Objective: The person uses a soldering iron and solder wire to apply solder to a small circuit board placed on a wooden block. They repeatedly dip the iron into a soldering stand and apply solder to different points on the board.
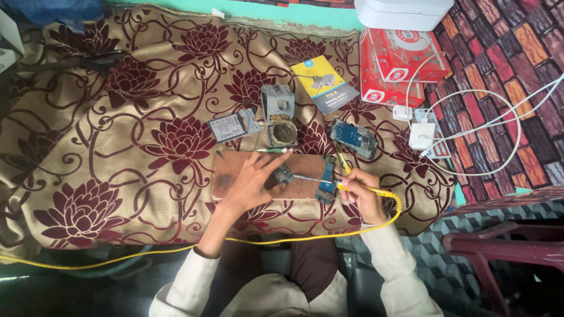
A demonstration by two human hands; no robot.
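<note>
Nearest, right hand (361,196) closed around yellow iron (367,189), tip laid toward small board (284,174); yellow cord (176,249) running off left along edge of cloth (117,147). Left hand (249,182) with fingers spread, pressing flat on wooden block (235,170) and touching small board at fingertips, holding nothing. Second board (326,185) lying on block just beside iron shaft. Judged as work in middle: phone already opened and boards out, soldering in hand, nothing put together again. Farther, open phone frame (353,138) right of block; grey stand (279,120) with dark tip-cleaner behind block; battery (230,127) left of stand. Farthest, booklet (324,84), red boxes (402,64), white charger (422,135) with cable.
</note>
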